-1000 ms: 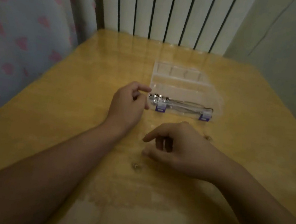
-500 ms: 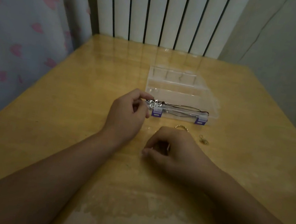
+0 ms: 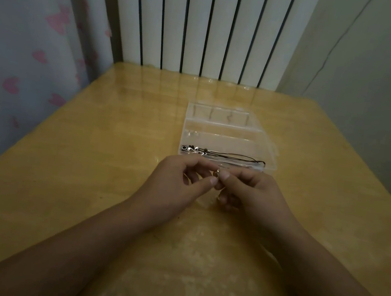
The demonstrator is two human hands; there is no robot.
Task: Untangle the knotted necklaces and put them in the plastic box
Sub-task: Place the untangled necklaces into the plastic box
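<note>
Presently, both hands are held together just above the tabletop [image 3: 66,180], in front of the clear plastic box [image 3: 270,155], with the left hand [image 3: 174,185] and the right hand [image 3: 250,194] each pinching between thumb and forefinger a small metal piece [image 3: 218,172] of a necklace whose chain cannot be made out. One necklace [image 3: 225,155], a dark cord with silver charms at its left end, is laid lengthwise in the nearest compartment of the open box. A white radiator [image 3: 205,25] is noted behind the far edge of the tabletop.
</note>
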